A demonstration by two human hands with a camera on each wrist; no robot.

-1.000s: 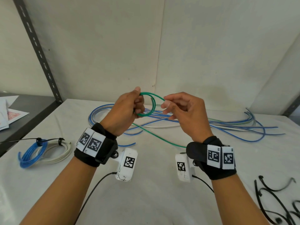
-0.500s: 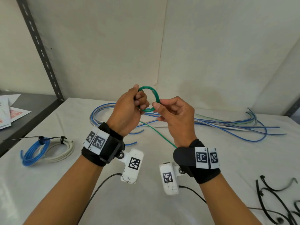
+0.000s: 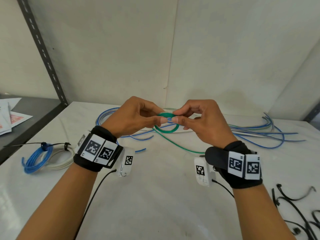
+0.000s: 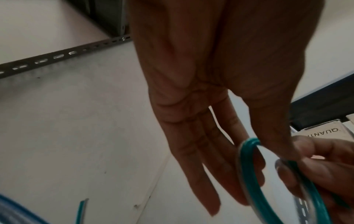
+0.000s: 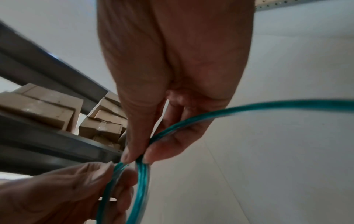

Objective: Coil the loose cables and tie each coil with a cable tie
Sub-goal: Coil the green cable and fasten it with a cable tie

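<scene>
1. Two or three turns of green cable (image 3: 166, 125) are what I have so far, a small loop held in the air above the white table (image 3: 155, 196), between my two hands; its free tail (image 3: 174, 144) runs down to the tabletop and off to the right.
2. My left hand (image 3: 131, 118) pinches the loop's left side between thumb and forefinger, other fingers fairly straight; my right hand (image 3: 200, 120) pinches the right side the same way, thumb tip against fingertip in the right wrist view.
3. I judge the cable light, thin and springy, with a glossy, probably slick jacket; the turns want to spring open, so I would hold where they stack together and never free both pinches at once.
4. Behind the loop lies a tangle of loose blue and white cables (image 3: 251, 134); the green tail seems to run along its edge, so I would draw it in gently to avoid a snag.
5. Black cable ties (image 3: 294, 210) lie near the right edge, within reach of my right hand.
6. Finished blue and white coils (image 3: 45, 158) sit at the left, well apart.
7. Open tabletop below my wrists gives room to work; walls close the back, and a metal shelf post (image 3: 45, 54) stands at the left.
</scene>
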